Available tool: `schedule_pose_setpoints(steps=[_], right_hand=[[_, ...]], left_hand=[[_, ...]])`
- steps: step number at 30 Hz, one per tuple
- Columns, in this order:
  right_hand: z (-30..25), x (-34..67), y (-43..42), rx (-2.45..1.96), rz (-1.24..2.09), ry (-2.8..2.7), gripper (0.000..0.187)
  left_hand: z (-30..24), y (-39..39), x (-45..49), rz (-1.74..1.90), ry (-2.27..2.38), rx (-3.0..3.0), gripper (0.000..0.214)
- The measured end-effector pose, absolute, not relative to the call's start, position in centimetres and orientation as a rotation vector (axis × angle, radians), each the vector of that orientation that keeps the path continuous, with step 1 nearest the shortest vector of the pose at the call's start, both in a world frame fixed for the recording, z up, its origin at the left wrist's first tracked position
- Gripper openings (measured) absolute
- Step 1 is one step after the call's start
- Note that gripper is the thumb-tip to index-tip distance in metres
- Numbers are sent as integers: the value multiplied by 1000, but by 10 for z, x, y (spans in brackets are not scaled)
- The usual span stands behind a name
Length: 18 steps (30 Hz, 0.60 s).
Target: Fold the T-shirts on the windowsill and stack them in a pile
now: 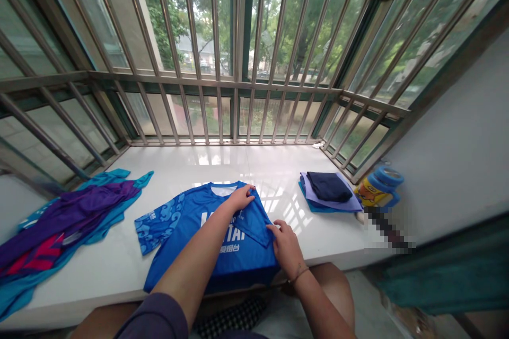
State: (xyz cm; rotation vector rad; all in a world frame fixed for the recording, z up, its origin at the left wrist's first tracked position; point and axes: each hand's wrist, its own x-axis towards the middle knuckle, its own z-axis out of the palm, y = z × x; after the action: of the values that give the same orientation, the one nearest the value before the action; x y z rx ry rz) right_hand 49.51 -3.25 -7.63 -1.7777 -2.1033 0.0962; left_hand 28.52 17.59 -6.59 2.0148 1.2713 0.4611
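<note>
Blue shirt (250,265) lying front up on white window ledge (274,156), middle of the near edge, collar pointing far, lower part reaching the ledge's near edge. White lettering on chest, partly hidden by the left forearm. Left sleeve (159,222) spread out flat, wave pattern showing; right sleeve folded inward over the chest. Left hand (240,198) reaches across the shirt, fingers drawn together, pinching fabric at the right shoulder just beside the collar. Right hand (287,243) at the shirt's right edge, thumb and index fingertip nearly meeting, pinching the folded sleeve's edge; other fingers loosely curled. Thin bracelet (298,274) on right wrist. To the right, apart from the shirt, folded stack (352,202): dark navy piece on top, lavender under it, blue at bottom. Just right of that, yellow bottle (369,190) with blue lid and handle, near the wall (457,132); dark object nearer is pixelated, can't tell what. Far left to near left, loose clothes pile (91,198), crumpled, purple over teal with some red. Metal bars (236,82) along far side and both ends, windows behind, trees (302,26) outside. Green cloth (449,275) at near right.
</note>
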Motion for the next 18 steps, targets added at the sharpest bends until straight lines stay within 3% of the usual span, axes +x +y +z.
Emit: schedule_pose_setpoints(steps=[5,8,18], right_hand=[[-62,500,-22,-1727,61,-2177,31],[-53,496,-19,-1637,59,-2154,24],[-64,497,-29,-1701,226,-2048,41]], left_hand=[[-66,175,285,470,1262,2024,47],[-67,176,286,470,1271,2029,45],[-67,175,290,468,1320,2025,48]])
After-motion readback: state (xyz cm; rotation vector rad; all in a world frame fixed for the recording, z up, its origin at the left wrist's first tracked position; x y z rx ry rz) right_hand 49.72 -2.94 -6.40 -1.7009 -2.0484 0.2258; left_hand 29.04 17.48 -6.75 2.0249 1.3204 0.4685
